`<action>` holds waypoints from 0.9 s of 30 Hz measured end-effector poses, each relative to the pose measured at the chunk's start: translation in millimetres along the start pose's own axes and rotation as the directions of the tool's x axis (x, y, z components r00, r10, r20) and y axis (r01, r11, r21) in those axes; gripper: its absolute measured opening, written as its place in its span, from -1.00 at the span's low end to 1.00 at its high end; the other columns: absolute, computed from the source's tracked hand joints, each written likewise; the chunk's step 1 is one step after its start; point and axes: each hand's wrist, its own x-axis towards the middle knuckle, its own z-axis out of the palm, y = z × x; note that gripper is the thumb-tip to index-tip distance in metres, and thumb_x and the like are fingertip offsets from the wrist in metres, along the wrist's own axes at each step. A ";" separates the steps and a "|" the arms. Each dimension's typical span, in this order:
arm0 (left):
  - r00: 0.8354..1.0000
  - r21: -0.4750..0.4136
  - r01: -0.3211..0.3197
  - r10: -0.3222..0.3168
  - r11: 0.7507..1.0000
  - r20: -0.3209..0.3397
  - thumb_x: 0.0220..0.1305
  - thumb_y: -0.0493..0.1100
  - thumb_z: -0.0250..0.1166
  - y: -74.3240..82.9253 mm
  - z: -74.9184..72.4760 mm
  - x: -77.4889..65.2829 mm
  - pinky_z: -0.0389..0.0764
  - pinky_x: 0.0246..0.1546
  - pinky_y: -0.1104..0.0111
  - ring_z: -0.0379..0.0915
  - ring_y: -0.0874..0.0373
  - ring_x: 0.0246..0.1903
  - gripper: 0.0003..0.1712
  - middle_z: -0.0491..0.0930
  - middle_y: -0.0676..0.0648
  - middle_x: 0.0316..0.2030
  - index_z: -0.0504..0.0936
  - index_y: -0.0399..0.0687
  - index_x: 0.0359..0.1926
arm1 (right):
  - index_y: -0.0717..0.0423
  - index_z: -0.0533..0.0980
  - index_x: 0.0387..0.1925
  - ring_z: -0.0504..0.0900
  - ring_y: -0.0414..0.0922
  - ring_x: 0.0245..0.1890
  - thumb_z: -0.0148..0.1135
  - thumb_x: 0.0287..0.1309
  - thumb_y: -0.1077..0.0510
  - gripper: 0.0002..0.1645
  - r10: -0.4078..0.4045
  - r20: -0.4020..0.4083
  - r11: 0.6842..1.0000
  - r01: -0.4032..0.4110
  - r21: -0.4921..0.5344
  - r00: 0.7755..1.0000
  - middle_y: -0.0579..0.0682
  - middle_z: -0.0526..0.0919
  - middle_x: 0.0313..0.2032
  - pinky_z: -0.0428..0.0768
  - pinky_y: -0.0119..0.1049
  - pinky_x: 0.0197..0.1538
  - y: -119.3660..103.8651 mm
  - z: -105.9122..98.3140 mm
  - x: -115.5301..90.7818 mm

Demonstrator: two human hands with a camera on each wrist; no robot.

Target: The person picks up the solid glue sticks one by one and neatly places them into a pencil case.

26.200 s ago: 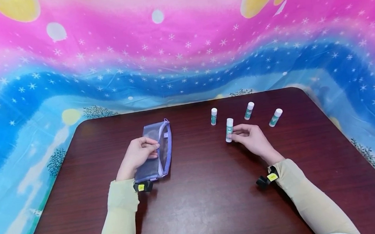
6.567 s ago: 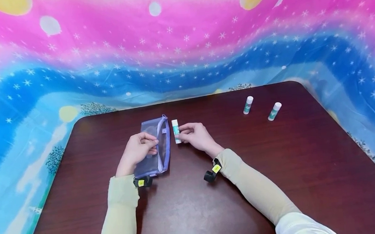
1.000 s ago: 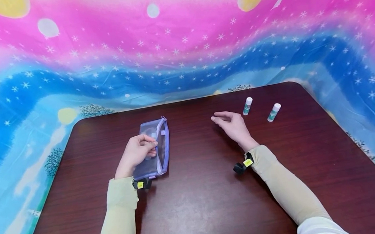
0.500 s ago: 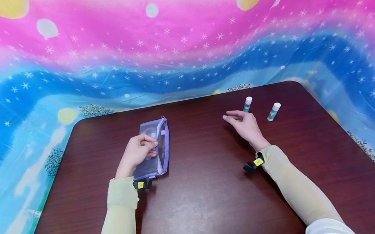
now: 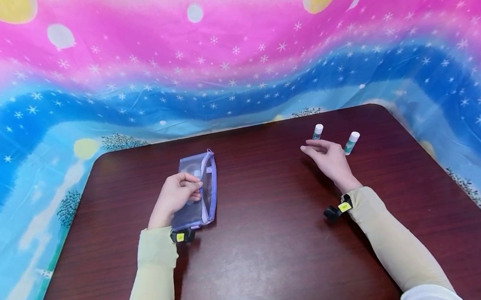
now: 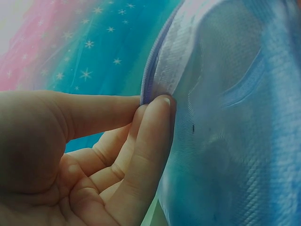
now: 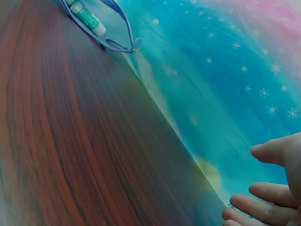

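Note:
My left hand [image 5: 177,193] pinches the zipper edge of a purple mesh zip pouch [image 5: 188,216] between thumb and fingers; the left wrist view shows this grip on the zipper tape [image 6: 171,56] up close. The pouch's mouth gapes to the right. Through its mesh, a glue stick [image 7: 88,18] shows in the right wrist view. Two green-and-white glue sticks stand upright at the back right. My right hand [image 5: 329,161], holding nothing, hovers with thumb and fingers apart. It partly covers the nearer-left glue stick [image 5: 317,131] and is close beside the other glue stick [image 5: 351,143].
The dark red-brown wooden table [image 5: 248,253] has rounded far corners. Behind it hangs a pink and blue patterned cloth [image 5: 234,75], reaching down past the table's edges. Black camera straps sit on both wrists.
Over the last second my right hand has moved right, toward the two standing glue sticks. Earlier it held a glue stick beside the pouch, and more sticks stood outside. The left hand keeps its place.

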 end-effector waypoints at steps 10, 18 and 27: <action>1.000 -0.002 0.000 0.000 1.000 0.006 0.41 -0.34 0.29 1.6 -0.7 -1.7 0.77 -0.28 0.18 0.65 0.05 -0.46 -0.78 0.68 -0.25 -0.31 0.59 -0.47 -0.05 | 0.13 0.56 0.28 0.63 -0.02 0.08 0.34 0.28 -0.25 -0.28 -0.002 -0.057 1.000 0.000 -0.029 0.998 0.12 0.71 0.04 0.53 -0.36 0.01 7.6 -10.4 -2.0; 1.000 0.003 0.006 -0.006 1.000 0.002 0.41 -0.36 0.27 -3.7 0.3 0.1 0.77 -0.28 0.19 0.64 0.08 -0.48 -0.84 0.67 -0.20 -0.36 0.60 -0.43 -0.08 | 0.14 0.49 0.34 0.65 -0.01 0.11 0.37 0.26 -0.25 -0.21 0.014 -0.035 1.000 -0.014 -0.027 0.999 0.11 0.68 0.10 0.56 -0.27 0.10 6.0 -18.2 -4.3; 1.000 0.013 0.005 -0.005 1.000 0.002 0.41 -0.35 0.27 -4.4 -0.1 0.6 0.77 -0.28 0.19 0.65 0.07 -0.48 -0.84 0.68 -0.21 -0.36 0.61 -0.43 -0.08 | 0.17 0.42 0.39 0.63 0.02 0.15 0.40 0.23 -0.23 -0.14 0.039 -0.060 0.999 -0.040 -0.021 0.997 0.15 0.64 0.16 0.51 -0.03 0.27 6.1 -21.4 -3.5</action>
